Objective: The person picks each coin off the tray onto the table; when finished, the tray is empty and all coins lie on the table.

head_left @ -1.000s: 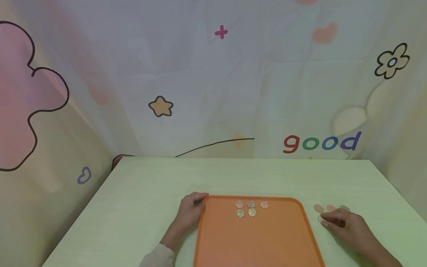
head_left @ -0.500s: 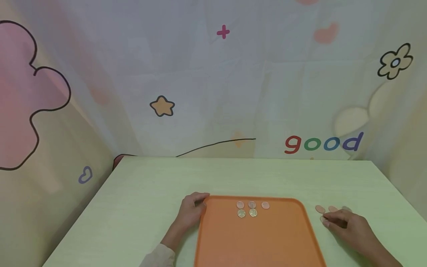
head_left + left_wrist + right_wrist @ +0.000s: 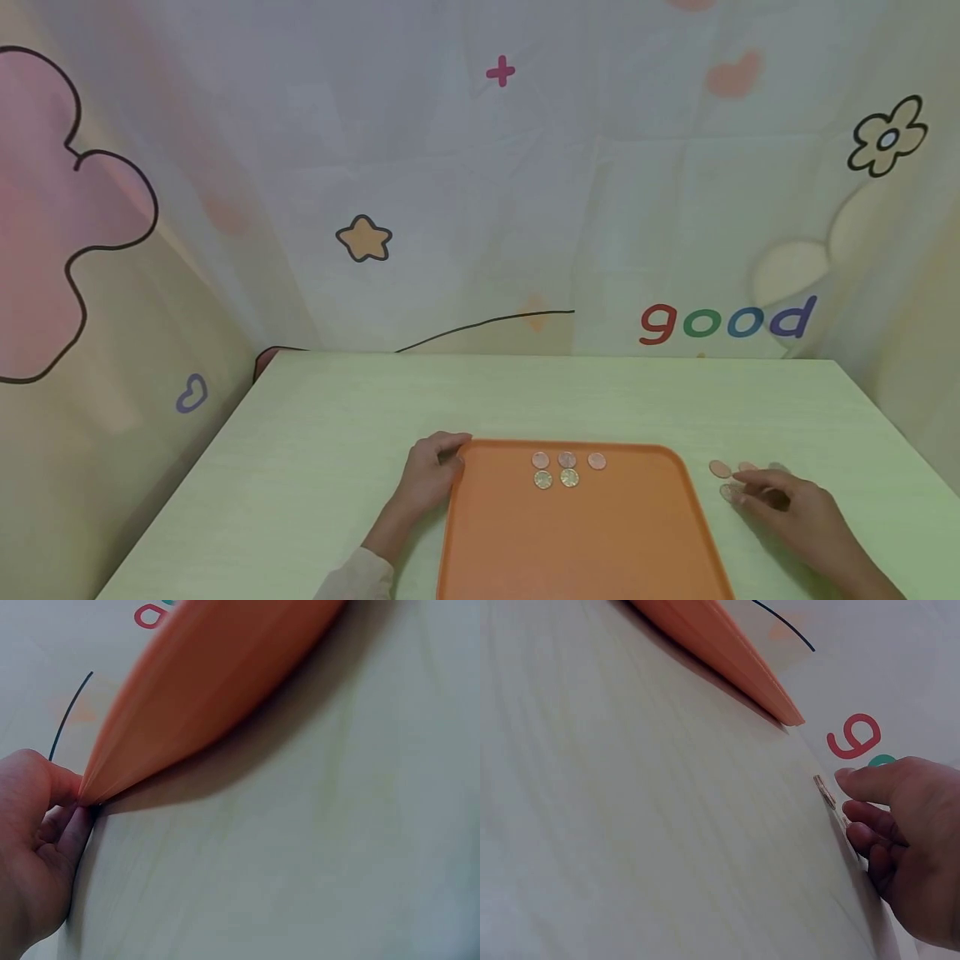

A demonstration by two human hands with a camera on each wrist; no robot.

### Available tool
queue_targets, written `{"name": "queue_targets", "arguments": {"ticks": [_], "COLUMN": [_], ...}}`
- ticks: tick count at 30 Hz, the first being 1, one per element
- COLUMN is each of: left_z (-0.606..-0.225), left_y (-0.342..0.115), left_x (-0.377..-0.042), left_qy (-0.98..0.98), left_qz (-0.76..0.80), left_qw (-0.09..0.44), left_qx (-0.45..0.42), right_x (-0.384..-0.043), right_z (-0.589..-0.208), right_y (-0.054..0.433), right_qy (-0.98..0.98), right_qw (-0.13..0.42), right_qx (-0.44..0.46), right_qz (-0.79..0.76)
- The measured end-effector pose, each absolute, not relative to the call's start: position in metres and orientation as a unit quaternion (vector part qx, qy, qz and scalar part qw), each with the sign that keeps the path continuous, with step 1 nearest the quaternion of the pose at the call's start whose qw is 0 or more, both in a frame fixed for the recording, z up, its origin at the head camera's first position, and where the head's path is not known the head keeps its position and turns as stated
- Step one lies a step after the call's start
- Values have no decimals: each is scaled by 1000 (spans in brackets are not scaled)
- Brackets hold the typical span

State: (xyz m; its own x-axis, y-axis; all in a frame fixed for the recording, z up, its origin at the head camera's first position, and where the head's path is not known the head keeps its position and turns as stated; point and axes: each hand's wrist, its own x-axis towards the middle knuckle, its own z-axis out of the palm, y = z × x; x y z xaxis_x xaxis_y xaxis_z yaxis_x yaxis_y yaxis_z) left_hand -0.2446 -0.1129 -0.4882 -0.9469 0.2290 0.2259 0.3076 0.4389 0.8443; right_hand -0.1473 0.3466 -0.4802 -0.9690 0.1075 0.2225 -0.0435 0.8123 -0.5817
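At the far left corner of the orange tray [image 3: 577, 542], my left hand [image 3: 431, 475] grips the rim between thumb and fingers; the left wrist view shows the pinched tray corner [image 3: 112, 776]. Right of the tray, my right hand [image 3: 798, 512] is low over the table, thumb and forefinger parted. A coin [image 3: 726, 492] lies right at its fingertips, partly covered. Just beyond is a copper-coloured coin [image 3: 719, 468], with another coin [image 3: 747, 467] and a greyish coin [image 3: 780, 467] partly behind the hand. In the right wrist view, a coin [image 3: 825, 792] shows edge-on near the fingertips.
Several coins lie in two rows near the tray's far edge, among them a pinkish coin [image 3: 596, 461] and a gold-coloured coin [image 3: 569, 477]. The pale table [image 3: 337, 400] ends at a printed curtain [image 3: 450, 183] at the back and sides.
My right hand's thumb and forefinger have spread apart and drawn slightly right from the near coin, which stays on the table. My left hand and the coins on the tray have not moved.
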Motion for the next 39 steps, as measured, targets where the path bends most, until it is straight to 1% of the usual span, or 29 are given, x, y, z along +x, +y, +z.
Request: {"name": "queue_targets", "arguments": {"ticks": [4, 9, 17, 20, 23, 29, 36, 39], "left_z": [-488, -487, -488, -488, -488, -487, -487, -487], "left_y": [-112, -112, -114, -114, -113, -113, -113, -113], "left_x": [-246, -245, -244, -244, -244, -244, -244, -244], "left_qy": [-847, -847, -843, -842, -842, -845, -845, -845], "left_qz": [-511, -511, -518, -519, -519, -514, -515, -515], "left_qw": [24, 22, 26, 23, 20, 23, 21, 20], "left_qx": [-144, -144, -145, -144, -142, -144, -142, -142], "right_x": [-144, -140, -145, -148, -150, -158, -167, -172], "right_z": [-481, -477, -460, -455, -450, -440, -432, -431], "right_y": [349, 344, 316, 304, 291, 268, 246, 237], "right_qy": [-934, -912, -910, -907, -902, -896, -899, -900], "right_qw": [139, 148, 145, 153, 151, 133, 85, 74], "right_qx": [-14, 1, 15, 37, 63, 89, 87, 90], "right_qz": [330, 382, 388, 390, 401, 414, 420, 421]}}
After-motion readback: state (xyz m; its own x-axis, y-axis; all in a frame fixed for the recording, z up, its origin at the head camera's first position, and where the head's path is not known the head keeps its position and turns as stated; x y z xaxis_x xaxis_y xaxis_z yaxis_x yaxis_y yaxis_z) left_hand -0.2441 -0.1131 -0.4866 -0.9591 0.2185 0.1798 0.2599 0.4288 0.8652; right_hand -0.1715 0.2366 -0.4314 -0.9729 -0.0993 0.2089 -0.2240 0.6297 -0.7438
